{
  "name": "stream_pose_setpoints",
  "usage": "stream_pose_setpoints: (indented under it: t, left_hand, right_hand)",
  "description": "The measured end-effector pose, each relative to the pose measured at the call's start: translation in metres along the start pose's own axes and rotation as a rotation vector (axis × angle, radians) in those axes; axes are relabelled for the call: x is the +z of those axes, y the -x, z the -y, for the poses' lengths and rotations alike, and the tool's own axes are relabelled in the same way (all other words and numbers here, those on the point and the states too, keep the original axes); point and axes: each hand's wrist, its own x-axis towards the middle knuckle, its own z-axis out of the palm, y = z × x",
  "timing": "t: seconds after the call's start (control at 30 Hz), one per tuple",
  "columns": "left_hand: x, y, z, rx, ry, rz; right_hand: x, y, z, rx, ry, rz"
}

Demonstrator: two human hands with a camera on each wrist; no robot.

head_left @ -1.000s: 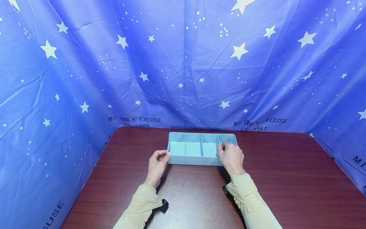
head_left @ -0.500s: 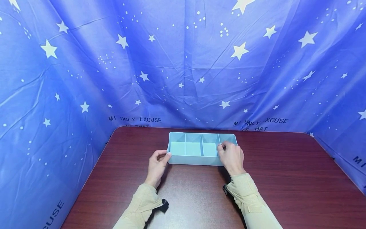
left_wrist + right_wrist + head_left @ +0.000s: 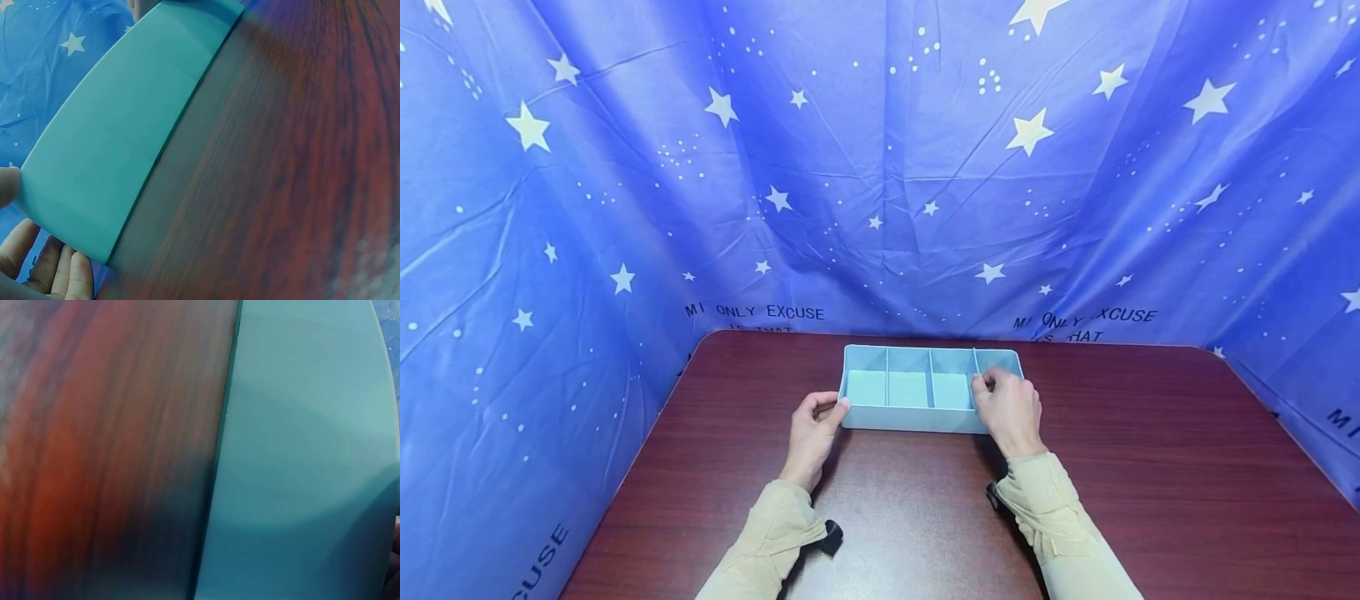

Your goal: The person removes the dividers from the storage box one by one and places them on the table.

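Observation:
A light blue storage box [image 3: 910,419] with several compartments sits on the table, long side facing me. My left hand [image 3: 811,433] grips its left front corner, thumb at the front and fingers against the end wall. In the left wrist view, the thumb [image 3: 7,186] and curled fingers [image 3: 47,265] lie round that end. My right hand [image 3: 1009,412] reaches over the right end, finger and thumb pinching the rightmost divider [image 3: 975,360], whose top edge stands slightly above the rim. That hand hides much of the right compartment. The right wrist view mostly shows the box's front wall [image 3: 300,425].
The box stands near the back edge of a dark red wood-grain table [image 3: 910,500]. Behind it and along both sides hangs a blue star-printed curtain [image 3: 880,167]. Each wrist carries a wrapped band with a small black camera [image 3: 831,537].
The rightmost divider has risen a little, its top now showing above the box's rim. My right hand has moved up very slightly; the left hand and the box stay in place.

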Motion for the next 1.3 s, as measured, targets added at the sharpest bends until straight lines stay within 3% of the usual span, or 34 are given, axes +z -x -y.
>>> stream_pose_setpoints:
  t: [1.3]
  left_hand:
    - [-0.001,-0.001,0.001,-0.009,0.017,0.007]
  right_hand:
    - [-0.016,-0.007,0.003,0.029,-0.093,-0.110]
